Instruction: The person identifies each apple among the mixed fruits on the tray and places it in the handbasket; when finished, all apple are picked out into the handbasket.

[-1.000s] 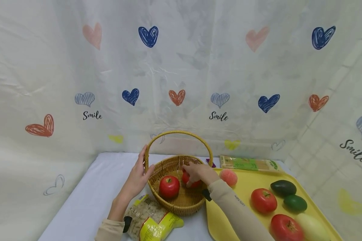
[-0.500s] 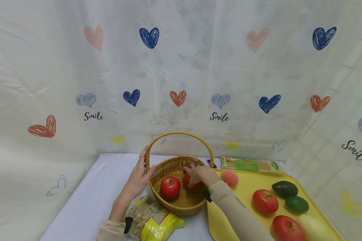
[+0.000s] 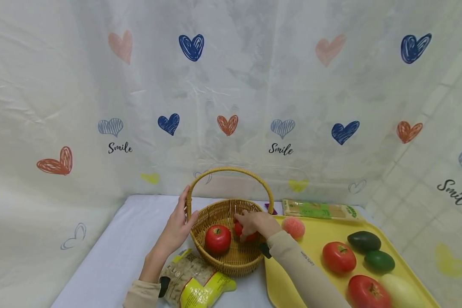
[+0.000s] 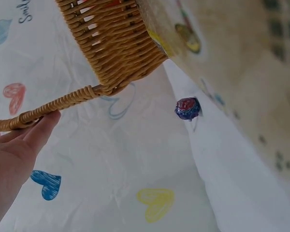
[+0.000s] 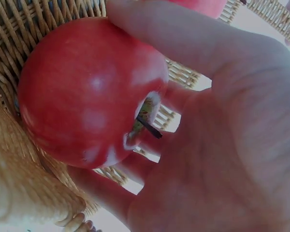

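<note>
Your right hand (image 3: 256,223) was inside the wicker basket (image 3: 231,256) at lower centre of the head view, its fingers (image 5: 183,38) curled round a red apple (image 5: 87,89). The right wrist view showed the apple pressed against the woven wall, stem facing your palm, with 1 finger over the top and others beneath. A 2nd red apple (image 3: 217,238) lay apart from it, toward the left of the basket floor.

Your left hand (image 3: 176,229) rested against the basket's handle (image 3: 187,201) at its left base, fingers (image 4: 41,133) straight, thumb on the rim; it steadied rather than gripped.

Assessment: the apple's skin was glossy and looked slippery, so a wrap across its widest part appeared sounder than a fingertip pinch. It looked rigid and fairly light; whether real or imitation could not be told. The stem looked thin and unfit as a hold. The basket looked light and liable to slide on the tabletop (image 3: 115,252), which your bracing hand countered.

Also noted: a yellow tray (image 3: 315,239) at lower right carrying other produce, and a yellow packet (image 3: 194,282) below the basket.
</note>
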The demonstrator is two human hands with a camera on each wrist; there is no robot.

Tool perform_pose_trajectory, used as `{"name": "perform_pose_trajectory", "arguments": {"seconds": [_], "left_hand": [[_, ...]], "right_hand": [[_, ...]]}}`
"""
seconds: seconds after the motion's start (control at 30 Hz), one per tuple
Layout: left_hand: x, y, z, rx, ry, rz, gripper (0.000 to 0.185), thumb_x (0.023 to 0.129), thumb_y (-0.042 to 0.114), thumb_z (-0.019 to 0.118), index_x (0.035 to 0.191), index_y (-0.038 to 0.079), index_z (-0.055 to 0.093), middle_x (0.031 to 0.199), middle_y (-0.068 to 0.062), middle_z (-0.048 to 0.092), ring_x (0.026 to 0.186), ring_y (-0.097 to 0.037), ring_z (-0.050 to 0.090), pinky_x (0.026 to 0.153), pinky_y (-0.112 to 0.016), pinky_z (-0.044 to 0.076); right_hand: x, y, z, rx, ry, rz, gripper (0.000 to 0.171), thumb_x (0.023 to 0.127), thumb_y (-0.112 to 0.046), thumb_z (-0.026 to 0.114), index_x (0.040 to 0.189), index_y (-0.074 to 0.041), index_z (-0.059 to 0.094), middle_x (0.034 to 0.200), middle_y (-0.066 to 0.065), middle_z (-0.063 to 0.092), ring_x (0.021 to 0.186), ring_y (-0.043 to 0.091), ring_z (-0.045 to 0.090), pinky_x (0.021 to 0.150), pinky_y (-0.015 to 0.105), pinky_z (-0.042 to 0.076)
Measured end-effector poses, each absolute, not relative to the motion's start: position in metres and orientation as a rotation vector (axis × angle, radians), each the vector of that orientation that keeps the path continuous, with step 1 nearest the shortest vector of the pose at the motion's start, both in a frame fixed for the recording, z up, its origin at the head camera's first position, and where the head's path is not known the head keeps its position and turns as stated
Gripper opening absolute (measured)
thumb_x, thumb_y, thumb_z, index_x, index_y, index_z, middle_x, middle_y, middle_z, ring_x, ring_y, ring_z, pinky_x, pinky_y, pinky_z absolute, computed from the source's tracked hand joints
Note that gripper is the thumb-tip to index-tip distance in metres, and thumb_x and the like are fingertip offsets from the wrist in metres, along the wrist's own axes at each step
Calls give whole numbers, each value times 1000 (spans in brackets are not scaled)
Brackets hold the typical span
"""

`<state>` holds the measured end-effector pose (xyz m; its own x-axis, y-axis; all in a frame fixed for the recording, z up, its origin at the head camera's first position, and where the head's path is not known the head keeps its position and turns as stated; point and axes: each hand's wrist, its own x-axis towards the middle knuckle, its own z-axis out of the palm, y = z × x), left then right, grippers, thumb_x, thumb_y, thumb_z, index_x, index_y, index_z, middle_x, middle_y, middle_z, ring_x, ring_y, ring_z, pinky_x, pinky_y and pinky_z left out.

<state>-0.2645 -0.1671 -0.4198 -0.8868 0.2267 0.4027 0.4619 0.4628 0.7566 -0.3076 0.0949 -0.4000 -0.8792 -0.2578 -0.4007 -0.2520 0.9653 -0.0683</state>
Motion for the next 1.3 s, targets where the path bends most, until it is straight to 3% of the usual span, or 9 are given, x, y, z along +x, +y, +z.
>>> {"name": "perform_pose_trajectory", "arguments": {"seconds": [0.23, 0.67, 1.0, 1.3], "left_hand": [[-265, -169, -420, -574, -2475, -1372, 80, 107, 40, 54, 167, 28, 2, 173, -13, 13, 155, -42, 26, 113, -66, 41], [-266, -170, -421, -592, -2464, -1379, 80, 107, 39, 54, 167, 29, 1, 174, -13, 12, 156, -41, 25, 115, -65, 38], [-265, -168, -426, -600, -2472, -1379, 80, 107, 36, 54, 167, 25, 2, 173, -15, 12, 155, -44, 25, 112, -67, 40], [-266, -165, -422, -596, -2455, -1361, 80, 107, 33, 56, 167, 24, 4, 173, -14, 16, 154, -43, 29, 111, -66, 43]], "right_hand": [[-305, 92, -402, -481, 2731, -43, 70, 93, -36, 76, 154, -21, 45, 161, 11, 40, 153, 33, 34, 118, 58, 40], [-262, 109, -399, -747, 2904, -195, 51, 96, -30, 73, 140, -13, 54, 148, 16, 46, 140, 37, 45, 110, 53, 49], [-218, 129, -392, -856, 2925, -312, 52, 97, -27, 71, 142, -6, 54, 149, 22, 48, 138, 42, 48, 106, 58, 50], [-200, 150, -396, -950, 2975, -424, 41, 98, -28, 70, 134, -11, 59, 133, 10, 58, 122, 30, 57, 103, 53, 51]]}}
